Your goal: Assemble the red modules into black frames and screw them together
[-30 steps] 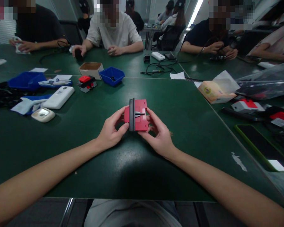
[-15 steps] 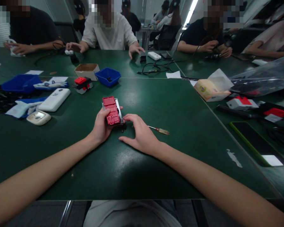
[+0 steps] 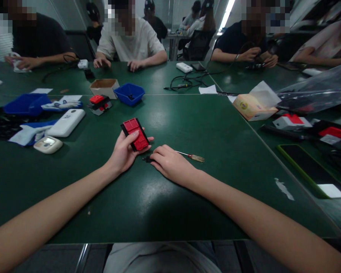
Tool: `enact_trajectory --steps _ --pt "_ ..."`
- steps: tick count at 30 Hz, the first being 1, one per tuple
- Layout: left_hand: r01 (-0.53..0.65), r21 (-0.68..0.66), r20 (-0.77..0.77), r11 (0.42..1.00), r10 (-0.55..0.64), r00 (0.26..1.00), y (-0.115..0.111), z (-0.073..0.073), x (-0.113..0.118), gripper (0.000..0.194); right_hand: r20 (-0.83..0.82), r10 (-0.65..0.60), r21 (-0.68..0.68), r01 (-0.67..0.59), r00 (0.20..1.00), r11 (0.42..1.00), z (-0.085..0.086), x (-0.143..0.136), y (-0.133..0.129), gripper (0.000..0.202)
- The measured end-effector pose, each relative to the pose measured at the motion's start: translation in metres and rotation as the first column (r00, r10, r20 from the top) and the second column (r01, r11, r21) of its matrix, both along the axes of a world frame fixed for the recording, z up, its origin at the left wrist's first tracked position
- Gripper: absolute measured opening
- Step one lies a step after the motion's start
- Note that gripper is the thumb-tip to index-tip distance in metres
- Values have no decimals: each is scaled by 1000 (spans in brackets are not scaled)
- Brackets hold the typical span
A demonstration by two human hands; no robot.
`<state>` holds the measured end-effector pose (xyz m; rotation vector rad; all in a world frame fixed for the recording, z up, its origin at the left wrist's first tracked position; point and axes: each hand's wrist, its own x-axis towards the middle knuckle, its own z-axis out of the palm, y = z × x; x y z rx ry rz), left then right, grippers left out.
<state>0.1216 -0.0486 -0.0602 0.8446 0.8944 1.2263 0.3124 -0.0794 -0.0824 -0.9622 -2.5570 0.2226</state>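
Observation:
My left hand (image 3: 121, 152) holds a red and black case (image 3: 135, 134) in its palm, thumb across the red face. Just to the right, my right hand (image 3: 170, 161) rests low over the green table (image 3: 108, 212), its fingertips closed on a small black part (image 3: 147, 159). Part of that piece is hidden under the fingers. Beyond the right hand lies a screwdriver (image 3: 196, 157) with a clear handle, its shaft pointing toward the hand.
A blue tray (image 3: 129, 94) with small dark parts stands beside a cardboard box (image 3: 104, 88). White devices (image 3: 66, 123) and gloves lie at left. A tissue box (image 3: 254, 108) and a green-edged phone (image 3: 304, 167) are at right. Several people sit across the table.
My right hand has lowered and closed its fingers on the black part. The case in my left hand has turned and shows black edges. The person opposite has drawn both hands back.

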Motion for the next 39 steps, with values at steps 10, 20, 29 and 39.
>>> enact_trajectory --steps 10,20,29,39 --pt "111 84 -147 990 -98 984 -3 -6 1 57 -182 54 -83 -70 982 994 2 30 -6 20" --pt "202 150 -258 968 -158 953 -5 -11 0 70 -490 -82 -325 -95 868 941 9 31 -7 17" --pt "290 281 -302 915 -202 931 -4 -18 -2 104 -618 -686 -783 -370 384 499 12 24 1 28" --pt "353 353 -471 866 -161 867 -16 -14 2 91 -563 -758 -799 -452 330 397 11 15 -4 32"
